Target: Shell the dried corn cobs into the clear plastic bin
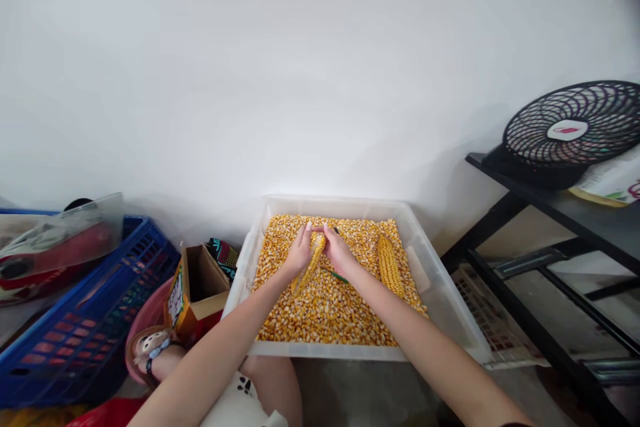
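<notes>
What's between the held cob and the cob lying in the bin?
Head view: the right hand, a green tool under it, and loose kernels.

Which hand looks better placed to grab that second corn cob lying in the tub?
Probably the right hand. The loose cob lies on the kernels on its side of the tub. The left hand sits farther off, gripping the held cob along its length.

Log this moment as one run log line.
left hand: grips cob | right hand: on cob, green tool under it | bin: kernels, second cob | fan on shelf
</notes>
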Action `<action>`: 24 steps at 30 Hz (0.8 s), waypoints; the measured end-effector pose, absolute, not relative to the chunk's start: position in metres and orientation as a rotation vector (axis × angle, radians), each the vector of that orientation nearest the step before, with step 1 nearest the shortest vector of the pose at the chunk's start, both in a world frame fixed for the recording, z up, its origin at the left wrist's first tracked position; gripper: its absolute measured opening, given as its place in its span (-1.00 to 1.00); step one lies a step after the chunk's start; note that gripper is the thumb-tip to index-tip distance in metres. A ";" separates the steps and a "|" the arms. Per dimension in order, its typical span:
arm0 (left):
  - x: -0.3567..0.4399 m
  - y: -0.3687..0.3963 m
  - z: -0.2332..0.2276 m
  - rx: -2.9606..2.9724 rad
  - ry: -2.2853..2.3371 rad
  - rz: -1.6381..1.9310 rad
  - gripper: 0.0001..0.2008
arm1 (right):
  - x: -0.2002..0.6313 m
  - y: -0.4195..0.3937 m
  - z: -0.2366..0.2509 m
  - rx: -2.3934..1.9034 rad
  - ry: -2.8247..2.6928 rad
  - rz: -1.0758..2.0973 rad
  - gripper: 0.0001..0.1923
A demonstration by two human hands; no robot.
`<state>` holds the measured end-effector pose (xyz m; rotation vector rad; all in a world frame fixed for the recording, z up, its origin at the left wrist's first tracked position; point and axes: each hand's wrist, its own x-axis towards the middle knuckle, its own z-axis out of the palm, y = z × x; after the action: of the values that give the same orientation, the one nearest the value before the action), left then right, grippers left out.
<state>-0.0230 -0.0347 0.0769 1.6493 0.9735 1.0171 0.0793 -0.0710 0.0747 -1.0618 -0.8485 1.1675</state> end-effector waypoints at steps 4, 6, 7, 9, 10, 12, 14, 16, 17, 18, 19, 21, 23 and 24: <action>-0.025 -0.032 0.079 1.605 1.006 1.013 -0.53 | 0.080 -0.077 0.084 -1.052 -0.984 1.223 -0.62; -0.025 -0.031 0.081 1.560 1.020 1.015 -0.51 | 0.081 -0.081 0.087 -1.057 -1.078 1.252 -0.58; -0.026 -0.031 0.082 1.547 1.025 1.014 -0.50 | 0.082 -0.082 0.087 -1.059 -1.103 1.258 -0.57; -0.025 -0.032 0.082 1.552 1.029 1.014 -0.50 | 0.081 -0.082 0.087 -1.078 -1.098 1.210 -0.62; -0.024 -0.033 0.083 1.565 1.027 1.015 -0.50 | 0.081 -0.082 0.086 -1.095 -1.073 1.170 -0.66; -0.023 -0.035 0.082 1.589 1.013 1.019 -0.50 | 0.079 -0.079 0.085 -1.121 -1.003 1.119 -0.72; -0.023 -0.035 0.082 1.604 0.992 1.025 -0.50 | 0.079 -0.077 0.085 -1.085 -0.942 1.144 -0.73; -0.024 -0.034 0.081 1.607 0.981 1.023 -0.50 | 0.079 -0.077 0.087 -0.991 -0.924 1.232 -0.70; -0.024 -0.033 0.081 1.597 0.986 1.027 -0.50 | 0.080 -0.077 0.088 -0.943 -0.931 1.281 -0.68; -0.025 -0.033 0.081 1.585 0.993 1.031 -0.50 | 0.080 -0.077 0.088 -0.908 -0.947 1.323 -0.67; -0.025 -0.033 0.081 1.575 0.998 1.035 -0.50 | 0.080 -0.077 0.088 -0.897 -0.961 1.340 -0.68; -0.024 -0.033 0.081 1.592 0.976 1.035 -0.51 | 0.079 -0.078 0.087 -0.948 -0.948 1.282 -0.71; -0.023 -0.034 0.082 1.629 0.935 1.022 -0.51 | 0.076 -0.078 0.084 -1.031 -0.887 1.165 -0.76; -0.023 -0.034 0.082 1.633 0.928 1.019 -0.51 | 0.075 -0.077 0.083 -1.051 -0.857 1.126 -0.77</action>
<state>-0.0229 -0.0345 0.0821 1.6330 0.9285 1.0194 0.0747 -0.0773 0.0826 -1.0510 -0.8570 1.1261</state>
